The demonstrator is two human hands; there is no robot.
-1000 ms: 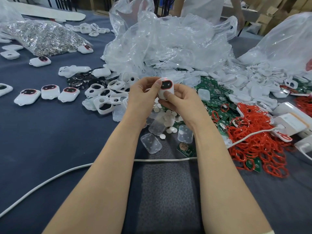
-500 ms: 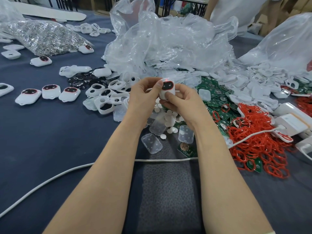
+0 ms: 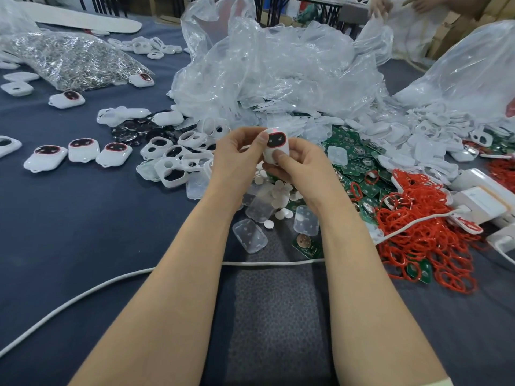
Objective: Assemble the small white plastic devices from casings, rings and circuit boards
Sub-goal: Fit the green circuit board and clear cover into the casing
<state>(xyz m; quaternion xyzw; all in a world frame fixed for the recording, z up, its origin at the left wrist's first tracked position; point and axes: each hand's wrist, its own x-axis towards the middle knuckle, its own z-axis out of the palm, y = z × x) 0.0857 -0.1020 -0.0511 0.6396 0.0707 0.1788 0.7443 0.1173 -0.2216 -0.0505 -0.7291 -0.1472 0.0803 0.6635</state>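
Holding one white device between both grips

Sitting upright between the two grips, the white device [image 3: 276, 147] is hanging above the surface [image 3: 69, 232], over a scatter of small white discs [image 3: 281, 190], its dark, red-rimmed window facing the camera. The left grip [image 3: 237, 154] is curling around its left edge, thumb lying against the upper corner. The right grip [image 3: 301, 165] is cupping it from the right and below, thumb pressing on the lower white face. Both grips are closing on the device, neither one spreading wide.

Behind them a crumpled clear bag [image 3: 278, 65] is lying in a heap, flat white parts spilling at its foot. A second bag [image 3: 72, 57], far left, is holding shiny metal bits. Green circuit boards [image 3: 351, 154] and red rings [image 3: 423, 227] are lying piled loose to the right, open white casings [image 3: 172, 162] to the left.
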